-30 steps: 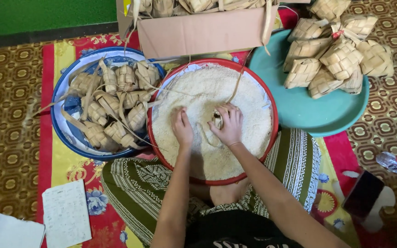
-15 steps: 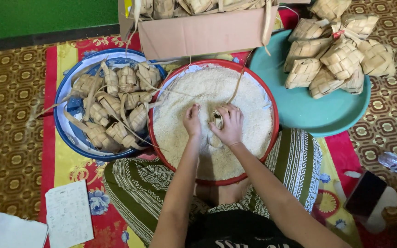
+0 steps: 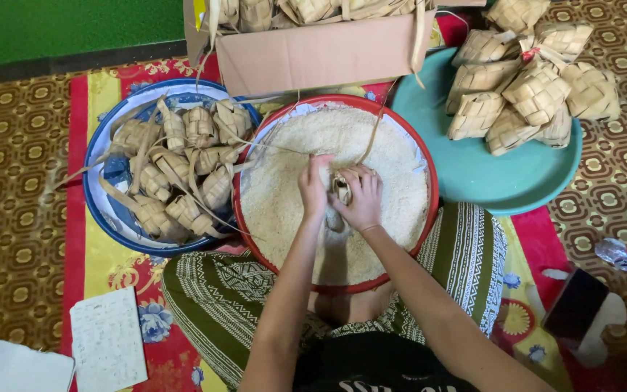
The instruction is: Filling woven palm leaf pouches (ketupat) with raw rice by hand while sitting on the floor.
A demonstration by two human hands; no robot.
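Both hands meet over the red basin (image 3: 429, 210) of rice (image 3: 284, 196). The left hand (image 3: 315, 187) and the right hand (image 3: 361, 203) grasp a small woven leaf pouch (image 3: 341, 187) between them, just above the rice. A blue basin (image 3: 103, 210) of pouches sits beside it.

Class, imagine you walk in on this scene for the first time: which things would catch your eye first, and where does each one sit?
First, the red-rimmed basin of white rice at the centre, where the left hand and right hand meet around a small woven palm-leaf pouch. Left of it, a blue basin is heaped with similar pouches trailing long leaf strips. At upper right, a teal tray carries a pile of neater woven pouches.
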